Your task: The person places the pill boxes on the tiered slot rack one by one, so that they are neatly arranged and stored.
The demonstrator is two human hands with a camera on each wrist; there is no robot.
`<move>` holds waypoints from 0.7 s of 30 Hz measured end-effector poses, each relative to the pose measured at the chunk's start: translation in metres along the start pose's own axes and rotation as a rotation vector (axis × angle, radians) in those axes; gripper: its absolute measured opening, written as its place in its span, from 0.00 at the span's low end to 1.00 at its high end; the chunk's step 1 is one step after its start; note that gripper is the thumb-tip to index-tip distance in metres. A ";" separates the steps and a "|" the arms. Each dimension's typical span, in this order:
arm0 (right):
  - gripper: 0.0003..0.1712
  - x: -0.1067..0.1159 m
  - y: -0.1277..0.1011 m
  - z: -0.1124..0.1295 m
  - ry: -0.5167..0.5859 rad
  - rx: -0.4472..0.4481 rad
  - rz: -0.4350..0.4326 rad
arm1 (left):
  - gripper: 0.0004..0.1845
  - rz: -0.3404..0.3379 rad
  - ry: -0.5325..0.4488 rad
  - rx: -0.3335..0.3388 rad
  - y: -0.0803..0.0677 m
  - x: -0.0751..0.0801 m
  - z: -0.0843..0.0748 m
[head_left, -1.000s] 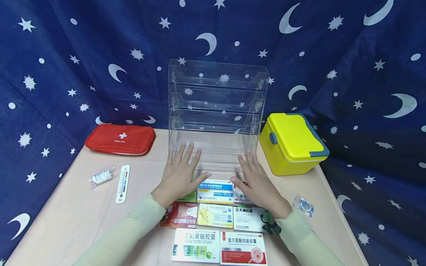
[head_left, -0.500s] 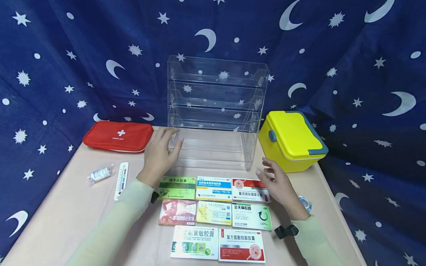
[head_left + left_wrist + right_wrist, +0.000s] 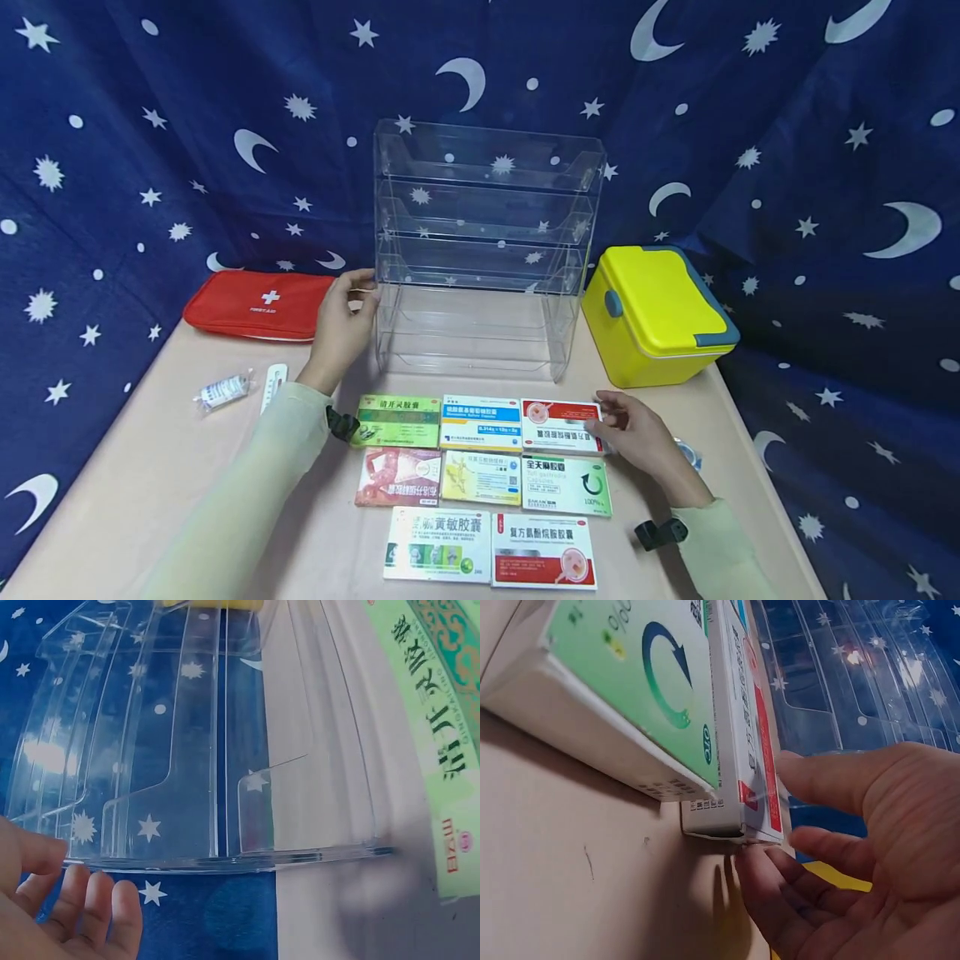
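In the head view my left hand (image 3: 345, 321) is at the left side of a clear plastic rack (image 3: 472, 367) with several tiers. Its thumb and curled fingers hold the rack's side edge, as the left wrist view shows at the side panel (image 3: 202, 862). My right hand (image 3: 637, 433) is at the right end of a red-and-white medicine box (image 3: 561, 435). The thumb lies over the box's top, and the fingers are curled at its end. That box (image 3: 754, 742) lies flat on the table beside a green-and-white medicine box (image 3: 660, 697).
More medicine boxes lie in rows, including a green one (image 3: 397, 421) and a blue-and-white one (image 3: 482, 423). A red first-aid pouch (image 3: 258, 308), a bagged roll (image 3: 223, 392) and a thermometer (image 3: 275, 383) are left. A yellow case (image 3: 660, 317) stands right.
Both hands have drawn apart from the rack's front. My left hand moved left to the rack's side; my right hand moved right and down to the red-and-white medicine box.
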State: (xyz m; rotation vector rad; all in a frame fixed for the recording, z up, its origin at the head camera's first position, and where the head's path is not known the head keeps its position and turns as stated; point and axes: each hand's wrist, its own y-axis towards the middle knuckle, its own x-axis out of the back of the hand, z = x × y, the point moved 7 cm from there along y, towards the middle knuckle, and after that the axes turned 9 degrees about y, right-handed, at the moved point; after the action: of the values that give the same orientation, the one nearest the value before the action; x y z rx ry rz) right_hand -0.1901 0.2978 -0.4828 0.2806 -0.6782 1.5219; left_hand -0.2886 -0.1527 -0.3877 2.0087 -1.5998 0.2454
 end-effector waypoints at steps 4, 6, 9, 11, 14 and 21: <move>0.37 -0.003 0.000 -0.001 -0.019 -0.005 0.027 | 0.16 -0.014 0.013 0.001 0.004 0.001 0.001; 0.37 -0.003 0.001 -0.002 -0.034 0.000 0.033 | 0.16 -0.018 0.019 -0.007 0.006 0.002 0.000; 0.36 -0.004 0.002 -0.004 -0.048 0.012 0.040 | 0.15 -0.011 0.013 -0.013 0.008 0.002 0.000; 0.36 -0.003 0.003 -0.005 -0.051 0.019 0.041 | 0.15 -0.003 0.004 -0.008 0.010 0.002 0.000; 0.34 -0.002 0.002 -0.005 -0.048 0.031 0.037 | 0.15 0.011 -0.018 0.004 0.011 0.001 0.002; 0.34 0.003 0.001 -0.003 -0.050 0.088 -0.035 | 0.16 0.030 -0.040 0.024 0.011 0.000 0.004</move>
State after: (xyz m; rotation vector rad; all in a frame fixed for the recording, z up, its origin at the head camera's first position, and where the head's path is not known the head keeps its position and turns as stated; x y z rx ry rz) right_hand -0.1906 0.3026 -0.4838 0.3963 -0.6439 1.5174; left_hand -0.3000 -0.1563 -0.3880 2.0212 -1.6599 0.2374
